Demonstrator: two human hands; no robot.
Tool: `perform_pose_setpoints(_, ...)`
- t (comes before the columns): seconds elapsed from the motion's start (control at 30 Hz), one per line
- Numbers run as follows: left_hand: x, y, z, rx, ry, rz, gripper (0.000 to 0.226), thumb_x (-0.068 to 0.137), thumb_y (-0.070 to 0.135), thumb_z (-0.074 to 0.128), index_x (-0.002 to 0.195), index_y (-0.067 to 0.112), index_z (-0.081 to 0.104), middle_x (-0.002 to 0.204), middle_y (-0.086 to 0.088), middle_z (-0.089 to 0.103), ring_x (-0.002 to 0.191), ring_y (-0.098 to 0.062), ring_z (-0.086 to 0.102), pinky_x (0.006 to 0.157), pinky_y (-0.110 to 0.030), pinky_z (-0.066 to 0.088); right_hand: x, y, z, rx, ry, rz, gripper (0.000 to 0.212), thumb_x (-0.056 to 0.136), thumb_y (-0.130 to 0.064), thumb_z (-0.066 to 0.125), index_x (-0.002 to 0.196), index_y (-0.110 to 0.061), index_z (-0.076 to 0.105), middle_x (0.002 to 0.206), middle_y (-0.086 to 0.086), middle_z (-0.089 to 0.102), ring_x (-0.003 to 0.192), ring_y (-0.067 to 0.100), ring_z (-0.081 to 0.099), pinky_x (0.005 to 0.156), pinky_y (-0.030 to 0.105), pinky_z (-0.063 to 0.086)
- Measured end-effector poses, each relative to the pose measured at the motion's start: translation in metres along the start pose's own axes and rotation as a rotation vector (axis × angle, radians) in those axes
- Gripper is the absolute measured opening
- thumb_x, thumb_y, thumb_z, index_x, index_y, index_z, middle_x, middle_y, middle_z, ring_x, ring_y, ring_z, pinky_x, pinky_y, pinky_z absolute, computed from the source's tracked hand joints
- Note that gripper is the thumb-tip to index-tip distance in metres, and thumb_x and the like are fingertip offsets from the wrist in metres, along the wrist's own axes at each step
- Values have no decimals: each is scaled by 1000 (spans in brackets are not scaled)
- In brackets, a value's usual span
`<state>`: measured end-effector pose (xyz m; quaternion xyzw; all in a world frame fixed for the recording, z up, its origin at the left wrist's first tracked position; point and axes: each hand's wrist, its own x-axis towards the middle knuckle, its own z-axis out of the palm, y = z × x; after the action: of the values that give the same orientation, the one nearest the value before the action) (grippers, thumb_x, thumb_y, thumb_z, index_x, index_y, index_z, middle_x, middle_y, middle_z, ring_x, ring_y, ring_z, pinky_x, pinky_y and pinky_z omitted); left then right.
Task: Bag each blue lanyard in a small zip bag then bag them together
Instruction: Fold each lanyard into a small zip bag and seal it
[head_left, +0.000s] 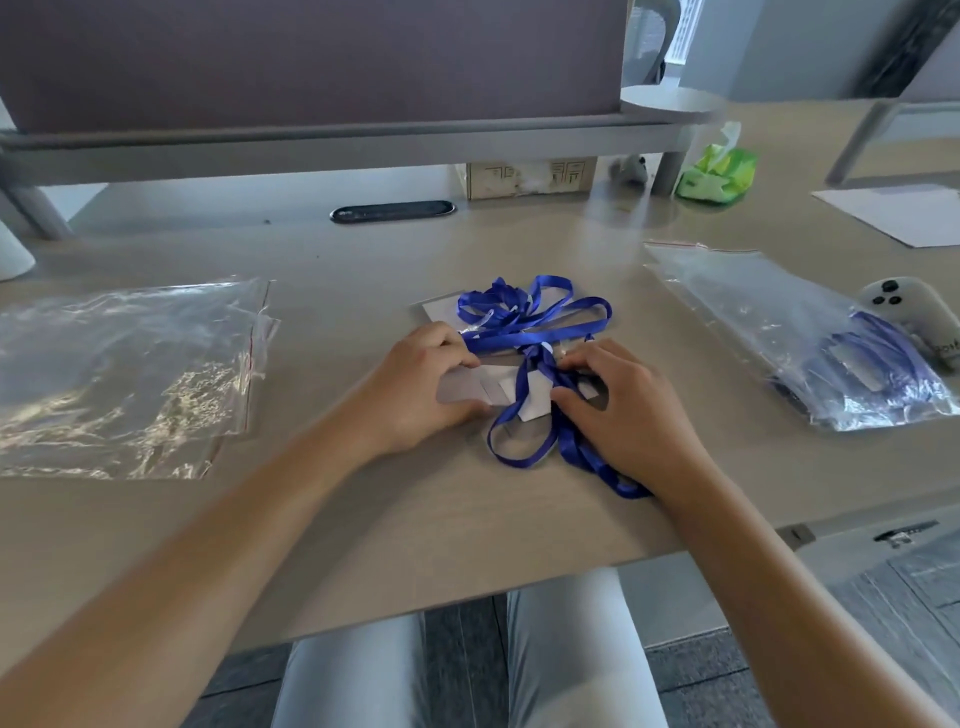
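Loose blue lanyards (540, 322) with white badge cards lie tangled in the middle of the desk. My left hand (421, 384) grips a white badge card (467, 389) at the pile's near left. My right hand (623, 405) pinches a blue strap (550, 374) beside another card, and that strap loops toward the desk's front edge. Empty clear zip bags (119, 374) lie flat on the left. A large zip bag (789, 332) on the right holds bagged blue lanyards (872, 374).
A white controller (909, 312) sits at the far right behind the large bag. A green tissue pack (717, 171), a small carton (530, 179) and a white sheet (904, 213) stand toward the back. A grey partition runs along the rear. The desk's front edge is near my legs.
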<state>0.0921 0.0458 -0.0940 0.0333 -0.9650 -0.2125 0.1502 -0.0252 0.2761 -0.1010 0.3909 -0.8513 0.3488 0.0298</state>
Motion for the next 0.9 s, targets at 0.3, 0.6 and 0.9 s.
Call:
perform_pose_setpoints(0.3,1,1,2,308,36,222,37,100,41,52,94,10,72,94,-4,66,93,-25,59,74,-38,50,0,3,2,43,88,38,13,97,-32,67,110,-31,70,107,-17,66,97,4,60,81,13,42)
perform_pose_setpoints(0.6,-2,7,-5,387,451,208,21,96,13,46,87,6,63,90,-9,63,86,-34,57,71,-42,45,-3,5,0,112,207,112,23,99,-13,55,101,-27,73,84,-13,70,79,7,62,67,14,42)
perform_pose_setpoints(0.9,-12,-6,-17,262,540,-128,15,90,10,59,101,16,69,97,-3,68,94,-30,62,81,-42,45,-4,0,0,29,154,67,19,96,-12,61,98,-24,74,97,-15,69,88,9,61,76,10,42)
